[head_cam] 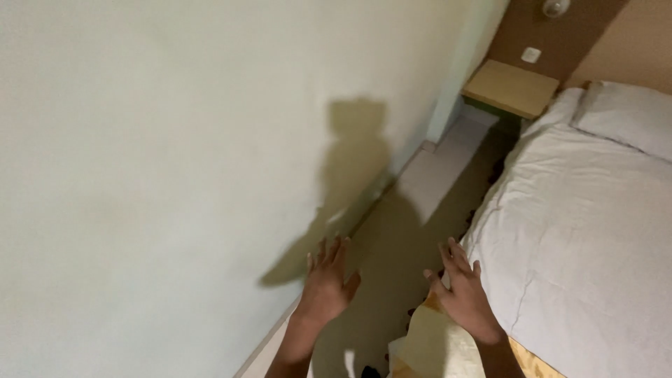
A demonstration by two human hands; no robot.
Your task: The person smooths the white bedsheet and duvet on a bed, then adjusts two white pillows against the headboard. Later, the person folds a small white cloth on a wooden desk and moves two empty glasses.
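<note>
Reaching right hand (463,294), fingers spread and empty, toward white bed sheet (581,231) edge at mattress side; left hand (327,280) also splayed, hovering over floor (434,175). Better gripping sheet edge firmly, pulling evenly.

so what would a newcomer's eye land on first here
Two open hands reach out low in the view: the left hand over the floor strip by the wall, the right hand at the edge of the white bed. A dark shadow of the person falls across the pale wall, and a small wooden shelf sits beyond.
</note>
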